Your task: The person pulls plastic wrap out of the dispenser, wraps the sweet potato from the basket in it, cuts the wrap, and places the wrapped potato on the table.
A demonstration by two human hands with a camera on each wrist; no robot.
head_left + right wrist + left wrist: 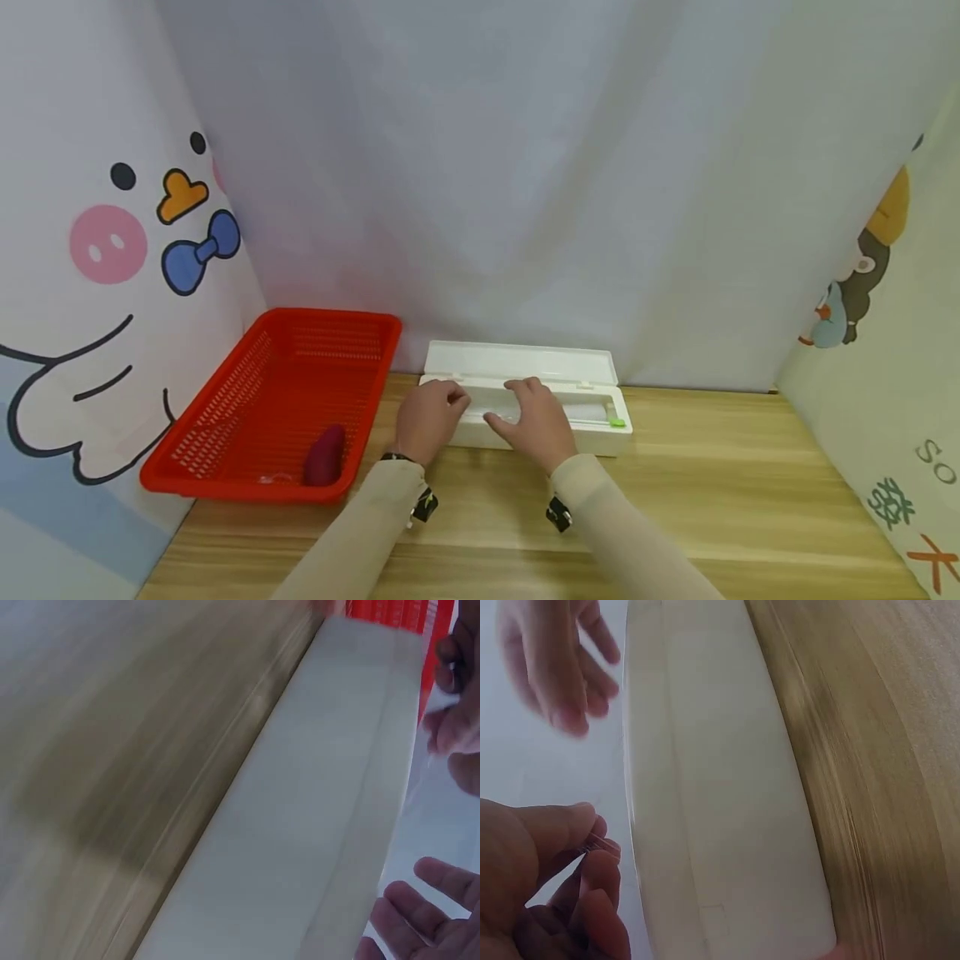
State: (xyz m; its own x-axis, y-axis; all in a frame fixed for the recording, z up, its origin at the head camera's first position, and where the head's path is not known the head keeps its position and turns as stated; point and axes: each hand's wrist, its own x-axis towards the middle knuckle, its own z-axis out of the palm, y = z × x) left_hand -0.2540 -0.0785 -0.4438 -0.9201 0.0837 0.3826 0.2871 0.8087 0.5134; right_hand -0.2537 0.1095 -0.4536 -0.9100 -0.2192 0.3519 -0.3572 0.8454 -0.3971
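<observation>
A long white cling film dispenser box sits on the wooden table with its lid raised against the back. Inside lies a pale roll, and a small green slider is at the right end. At the left part of the box, my left hand pinches a crinkled edge of clear cling film between thumb and finger. My right hand hovers over the middle of the box, fingers spread and apart, holding nothing. Part of the roll is hidden behind the right hand.
To the left stands a red plastic basket with a dark reddish-purple, elongated object in its near right corner. A pale curtain hangs behind the box. Printed panels close off both sides of the wooden table.
</observation>
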